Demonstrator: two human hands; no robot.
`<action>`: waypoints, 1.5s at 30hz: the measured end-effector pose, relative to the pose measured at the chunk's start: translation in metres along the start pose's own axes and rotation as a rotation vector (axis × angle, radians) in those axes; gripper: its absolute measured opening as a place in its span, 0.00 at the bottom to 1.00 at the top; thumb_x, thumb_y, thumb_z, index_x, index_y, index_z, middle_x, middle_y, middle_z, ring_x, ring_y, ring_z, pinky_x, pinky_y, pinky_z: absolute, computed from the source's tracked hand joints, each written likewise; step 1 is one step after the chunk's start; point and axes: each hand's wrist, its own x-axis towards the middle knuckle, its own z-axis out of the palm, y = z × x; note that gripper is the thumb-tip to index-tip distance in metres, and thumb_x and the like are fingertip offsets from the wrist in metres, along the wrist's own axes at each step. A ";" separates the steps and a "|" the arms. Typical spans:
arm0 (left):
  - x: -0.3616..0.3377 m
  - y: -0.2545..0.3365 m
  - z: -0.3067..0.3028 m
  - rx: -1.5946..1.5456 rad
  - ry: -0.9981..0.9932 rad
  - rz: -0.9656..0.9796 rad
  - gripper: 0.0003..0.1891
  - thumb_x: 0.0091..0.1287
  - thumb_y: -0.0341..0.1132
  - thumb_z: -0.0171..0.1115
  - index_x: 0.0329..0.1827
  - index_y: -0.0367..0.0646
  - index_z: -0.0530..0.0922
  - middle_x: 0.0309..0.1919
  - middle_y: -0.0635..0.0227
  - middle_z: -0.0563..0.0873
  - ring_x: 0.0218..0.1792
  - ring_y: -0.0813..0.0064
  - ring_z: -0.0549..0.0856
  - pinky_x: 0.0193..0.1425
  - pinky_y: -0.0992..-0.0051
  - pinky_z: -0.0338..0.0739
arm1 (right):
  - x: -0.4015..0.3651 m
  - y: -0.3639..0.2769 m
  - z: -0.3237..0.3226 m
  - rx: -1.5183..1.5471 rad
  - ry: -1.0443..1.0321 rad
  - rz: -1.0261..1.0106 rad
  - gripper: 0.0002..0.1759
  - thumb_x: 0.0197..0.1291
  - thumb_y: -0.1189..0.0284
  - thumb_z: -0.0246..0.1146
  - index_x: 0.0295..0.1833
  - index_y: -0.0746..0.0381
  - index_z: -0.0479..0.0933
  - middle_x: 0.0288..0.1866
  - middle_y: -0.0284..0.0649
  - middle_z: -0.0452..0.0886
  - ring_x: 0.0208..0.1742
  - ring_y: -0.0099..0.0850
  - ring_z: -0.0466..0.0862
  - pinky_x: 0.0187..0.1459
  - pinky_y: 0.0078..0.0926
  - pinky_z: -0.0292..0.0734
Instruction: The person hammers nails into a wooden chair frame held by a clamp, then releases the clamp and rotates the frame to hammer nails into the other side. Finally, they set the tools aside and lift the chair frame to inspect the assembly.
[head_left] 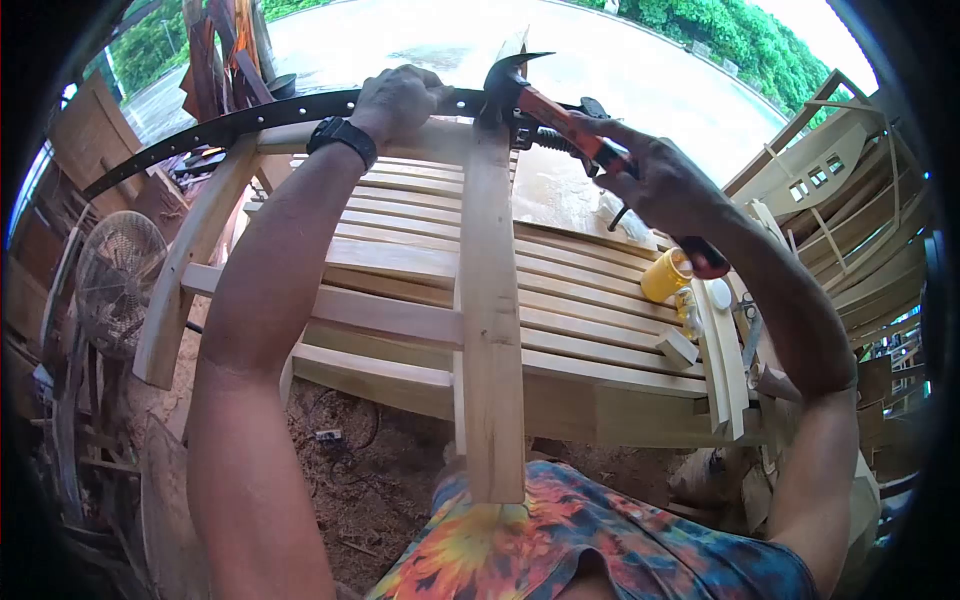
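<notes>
Black metal is stretched along the top of the pale wooden frame [195, 260] in the form of one long, holed bar [230, 125]. The hammer [565, 118] is held with its head over the upper end of the post [490, 300], just beside the bar; whether either is touched by it cannot be told. The handle is clasped by the right hand [665, 180], its grip wrapped round it. The bar is covered by the left hand [400, 100], whose grip appears curled tightly over it, though the fingertips are hidden. Should a blow be glanced off, the left knuckles could be caught or the wood dented, since the hand is placed near the head. The bar could be jolted askew were its screw [553, 140] loose, and the tub [665, 275] could be tipped from the slats [590, 310] by shaking. Counted are two hands, one hammer, one bar, one screw, one post, one yellow tub, one small block [678, 347], one watch [343, 140] and one fan [122, 270]; the slats, partly covered, cannot be counted surely.
</notes>
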 end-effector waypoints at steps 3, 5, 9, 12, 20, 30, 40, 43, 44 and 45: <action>0.003 -0.001 -0.001 0.025 0.001 -0.002 0.18 0.70 0.48 0.58 0.49 0.44 0.86 0.43 0.58 0.89 0.46 0.61 0.87 0.55 0.65 0.78 | 0.002 -0.015 -0.036 0.099 -0.087 0.211 0.27 0.66 0.71 0.59 0.72 0.54 0.68 0.30 0.38 0.83 0.26 0.22 0.78 0.29 0.26 0.74; 0.000 0.003 -0.003 0.020 -0.030 -0.015 0.18 0.70 0.49 0.58 0.49 0.45 0.86 0.43 0.59 0.89 0.47 0.61 0.86 0.56 0.65 0.78 | 0.001 -0.017 -0.028 0.184 0.200 0.258 0.26 0.66 0.71 0.60 0.70 0.57 0.68 0.27 0.39 0.84 0.25 0.23 0.78 0.29 0.27 0.73; -0.002 0.002 -0.002 0.065 -0.012 -0.023 0.19 0.71 0.50 0.57 0.49 0.46 0.86 0.44 0.60 0.89 0.48 0.61 0.86 0.56 0.63 0.77 | -0.011 0.004 0.010 -0.033 -0.042 0.148 0.26 0.65 0.69 0.63 0.69 0.53 0.70 0.35 0.47 0.85 0.35 0.32 0.84 0.40 0.33 0.78; 0.002 0.002 -0.002 0.046 -0.018 -0.028 0.19 0.71 0.51 0.57 0.49 0.47 0.86 0.44 0.60 0.89 0.49 0.61 0.86 0.57 0.63 0.77 | -0.003 -0.014 -0.033 0.074 -0.047 0.155 0.28 0.66 0.68 0.62 0.72 0.51 0.69 0.36 0.48 0.86 0.30 0.28 0.80 0.37 0.31 0.77; 0.000 0.002 -0.001 0.064 0.007 -0.018 0.20 0.70 0.52 0.57 0.49 0.47 0.86 0.44 0.61 0.89 0.49 0.61 0.86 0.57 0.63 0.77 | -0.012 -0.006 -0.010 0.088 -0.048 0.294 0.26 0.66 0.66 0.62 0.70 0.52 0.70 0.28 0.41 0.81 0.27 0.22 0.78 0.35 0.30 0.77; 0.001 0.003 -0.004 0.069 -0.040 -0.052 0.19 0.70 0.53 0.57 0.50 0.51 0.86 0.44 0.64 0.89 0.48 0.63 0.86 0.56 0.64 0.77 | -0.031 -0.035 0.002 0.045 0.288 0.303 0.21 0.66 0.73 0.61 0.64 0.56 0.72 0.32 0.48 0.85 0.30 0.37 0.85 0.33 0.36 0.78; 0.001 0.003 0.000 0.079 -0.007 -0.042 0.18 0.69 0.53 0.57 0.48 0.52 0.86 0.43 0.64 0.89 0.48 0.61 0.86 0.55 0.62 0.77 | -0.029 -0.031 0.009 0.045 0.308 0.157 0.26 0.63 0.74 0.64 0.67 0.55 0.72 0.34 0.47 0.86 0.31 0.33 0.86 0.36 0.34 0.79; 0.001 0.003 0.002 0.081 -0.007 -0.040 0.18 0.69 0.53 0.56 0.48 0.53 0.86 0.42 0.65 0.89 0.48 0.61 0.86 0.55 0.61 0.77 | -0.036 -0.029 0.014 -0.057 0.055 0.063 0.27 0.62 0.73 0.65 0.67 0.53 0.73 0.35 0.50 0.85 0.33 0.37 0.87 0.38 0.35 0.79; 0.005 0.001 -0.001 0.078 0.000 -0.039 0.18 0.69 0.53 0.56 0.48 0.53 0.86 0.42 0.65 0.89 0.48 0.61 0.86 0.55 0.61 0.77 | -0.031 -0.034 0.000 -0.059 0.046 0.067 0.26 0.62 0.73 0.65 0.67 0.53 0.73 0.35 0.50 0.85 0.33 0.37 0.86 0.38 0.34 0.79; 0.003 0.002 0.001 0.075 -0.010 -0.036 0.18 0.70 0.53 0.56 0.48 0.53 0.87 0.43 0.65 0.89 0.48 0.61 0.86 0.55 0.61 0.77 | -0.030 -0.039 -0.008 -0.051 0.032 0.084 0.26 0.62 0.73 0.65 0.66 0.53 0.74 0.35 0.50 0.85 0.33 0.37 0.86 0.38 0.34 0.79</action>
